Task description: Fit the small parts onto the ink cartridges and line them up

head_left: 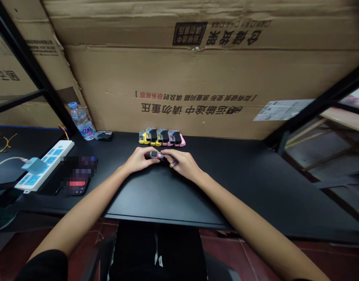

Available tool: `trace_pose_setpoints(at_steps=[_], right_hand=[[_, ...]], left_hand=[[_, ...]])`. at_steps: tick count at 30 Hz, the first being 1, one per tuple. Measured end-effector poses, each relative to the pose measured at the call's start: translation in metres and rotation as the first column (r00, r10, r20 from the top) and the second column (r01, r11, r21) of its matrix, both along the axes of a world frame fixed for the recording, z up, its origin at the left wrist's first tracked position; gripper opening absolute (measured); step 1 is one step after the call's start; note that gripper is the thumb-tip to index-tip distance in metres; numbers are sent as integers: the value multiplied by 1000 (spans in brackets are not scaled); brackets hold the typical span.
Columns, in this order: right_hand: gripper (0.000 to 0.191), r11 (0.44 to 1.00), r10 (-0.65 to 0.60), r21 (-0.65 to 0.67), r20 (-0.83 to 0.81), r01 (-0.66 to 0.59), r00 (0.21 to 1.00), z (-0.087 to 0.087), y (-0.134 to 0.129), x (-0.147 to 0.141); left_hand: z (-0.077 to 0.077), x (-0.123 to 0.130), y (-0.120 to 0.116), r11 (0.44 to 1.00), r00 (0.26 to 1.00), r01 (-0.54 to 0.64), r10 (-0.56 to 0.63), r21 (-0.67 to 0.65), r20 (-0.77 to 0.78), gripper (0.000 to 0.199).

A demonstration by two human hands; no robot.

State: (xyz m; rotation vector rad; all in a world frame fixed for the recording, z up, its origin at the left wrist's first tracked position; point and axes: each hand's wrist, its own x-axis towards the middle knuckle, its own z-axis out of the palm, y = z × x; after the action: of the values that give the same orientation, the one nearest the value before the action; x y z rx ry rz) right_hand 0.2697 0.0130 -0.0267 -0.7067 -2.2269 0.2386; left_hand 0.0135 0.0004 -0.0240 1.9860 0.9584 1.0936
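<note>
Over the middle of the black table, my left hand (141,159) is closed on a small dark-and-clear object (154,155) with a reddish patch at its right end. My right hand (183,163) is closed too, with a small dark cylinder with a gold end (174,163), like a battery, in its curled fingers. Its thumb and forefinger meet the right end of the object in my left hand; the exact contact is too small to tell. Just beyond my hands stands a row of several small plastic-covered packs (164,137), yellow and pink with black parts.
Cardboard (197,78) walls the back of the black table (240,179). To the left are a water bottle (83,123), another small black pack (104,135), a white power strip (54,156) with a blue charger (35,166), and phones (81,175). Black metal posts flank both sides.
</note>
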Motion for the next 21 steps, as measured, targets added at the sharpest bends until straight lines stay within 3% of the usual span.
trace_pose_setpoints(at_steps=[4,8,15,18,21], right_hand=[[40,991,-93,-103,-96,83,991,6,3,4],[41,970,-113,-234,-171,71,979,5,6,5],[50,952,-68,-306,-226,-4,972,2,4,-4],[45,949,-30,-312,-207,-37,978,3,2,-1],[57,959,27,-277,-142,-66,990,8,2,5]], left_hand=[[-7,0,10,993,970,-52,75,-106,232,62],[-7,-1,15,987,948,-16,67,-162,311,84],[-1,-7,6,980,991,131,-132,-153,6,68],[1,-5,5,992,997,55,-61,-115,-48,61],[6,-2,6,999,1000,-19,18,-51,-16,53]])
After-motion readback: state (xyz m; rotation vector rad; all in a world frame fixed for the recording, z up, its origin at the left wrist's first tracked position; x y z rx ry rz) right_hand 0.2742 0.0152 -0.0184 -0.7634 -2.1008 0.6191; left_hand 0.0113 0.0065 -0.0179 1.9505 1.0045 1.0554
